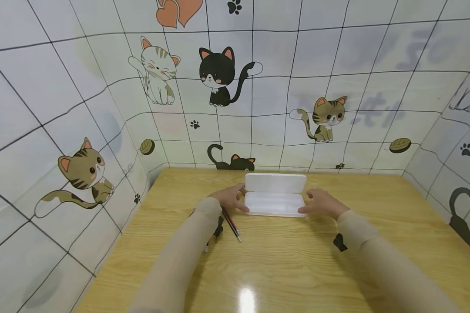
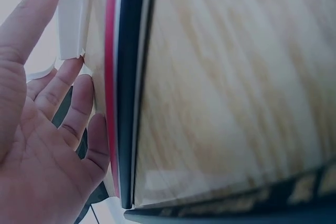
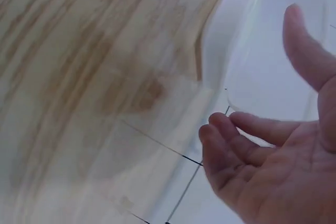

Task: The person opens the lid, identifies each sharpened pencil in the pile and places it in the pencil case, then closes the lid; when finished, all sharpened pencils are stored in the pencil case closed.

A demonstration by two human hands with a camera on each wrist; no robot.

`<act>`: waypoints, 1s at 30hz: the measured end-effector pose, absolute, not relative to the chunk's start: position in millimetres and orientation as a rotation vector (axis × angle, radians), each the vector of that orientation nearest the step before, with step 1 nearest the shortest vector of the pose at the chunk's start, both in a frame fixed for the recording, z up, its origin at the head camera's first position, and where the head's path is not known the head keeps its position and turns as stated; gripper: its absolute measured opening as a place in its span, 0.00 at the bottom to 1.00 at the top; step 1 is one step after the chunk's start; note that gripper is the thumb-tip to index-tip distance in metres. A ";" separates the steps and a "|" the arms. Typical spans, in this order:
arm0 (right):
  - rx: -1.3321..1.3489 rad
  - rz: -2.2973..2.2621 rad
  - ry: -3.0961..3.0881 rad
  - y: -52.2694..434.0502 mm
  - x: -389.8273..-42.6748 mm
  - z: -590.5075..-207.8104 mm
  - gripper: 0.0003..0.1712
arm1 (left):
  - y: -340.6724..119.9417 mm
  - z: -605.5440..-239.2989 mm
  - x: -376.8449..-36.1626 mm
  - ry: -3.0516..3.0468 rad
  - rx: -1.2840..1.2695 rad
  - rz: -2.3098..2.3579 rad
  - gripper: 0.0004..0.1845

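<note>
While the white case (image 1: 275, 195) sits open near the far middle of the wooden surface (image 1: 282, 261), lid raised, the left hand (image 1: 232, 198) touches its left end with relaxed fingers. Right hand (image 1: 323, 203) rests at its right end, fingers loose, grasping nothing. Pencils (image 1: 231, 224) lie just beside the left wrist.

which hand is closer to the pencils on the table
Left. The left hand is right beside the pencils, at the case's left end; the right hand is at its far end.

pencils (image 1: 231, 224) part-hidden (left sleeve (image 1: 188, 256))
</note>
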State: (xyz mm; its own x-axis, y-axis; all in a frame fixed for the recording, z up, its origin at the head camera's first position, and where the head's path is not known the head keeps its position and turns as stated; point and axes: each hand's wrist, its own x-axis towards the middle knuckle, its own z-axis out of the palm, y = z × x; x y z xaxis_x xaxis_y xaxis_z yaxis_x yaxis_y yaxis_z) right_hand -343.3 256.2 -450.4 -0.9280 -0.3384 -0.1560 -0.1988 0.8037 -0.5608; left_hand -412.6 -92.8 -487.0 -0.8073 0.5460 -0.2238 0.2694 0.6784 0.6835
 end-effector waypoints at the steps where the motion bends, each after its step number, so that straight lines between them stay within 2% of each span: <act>1: -0.405 -0.802 2.725 256.8 -344.9 -452.0 0.50 | -92.7 -488.0 -413.2 2.477 0.638 0.916 0.54; 10: -0.401 -1.125 2.493 259.2 -358.2 -470.9 0.77 | -88.3 -495.9 -418.5 2.457 0.636 0.940 0.55; 12: -0.425 -1.156 2.474 259.6 -358.7 -473.8 0.80 | -87.2 -496.1 -419.3 2.458 0.645 0.935 0.55; 21: -0.529 -1.107 2.570 254.7 -355.3 -479.3 0.75 | -91.7 -490.4 -416.4 2.444 0.625 0.928 0.55; 30: -0.523 -1.090 2.566 252.3 -358.6 -478.4 0.72 | -121.5 -464.5 -410.0 2.573 0.480 0.971 0.33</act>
State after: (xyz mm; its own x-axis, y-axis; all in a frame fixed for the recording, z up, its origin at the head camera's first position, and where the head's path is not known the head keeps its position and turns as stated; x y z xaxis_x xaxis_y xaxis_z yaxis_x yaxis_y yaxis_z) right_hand -358.6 252.3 -478.4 -0.8873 -0.4414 -0.1335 -0.2105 0.6452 -0.7345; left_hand -410.0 -121.5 -464.5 -0.8822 0.4262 -0.2000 0.1880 0.7083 0.6804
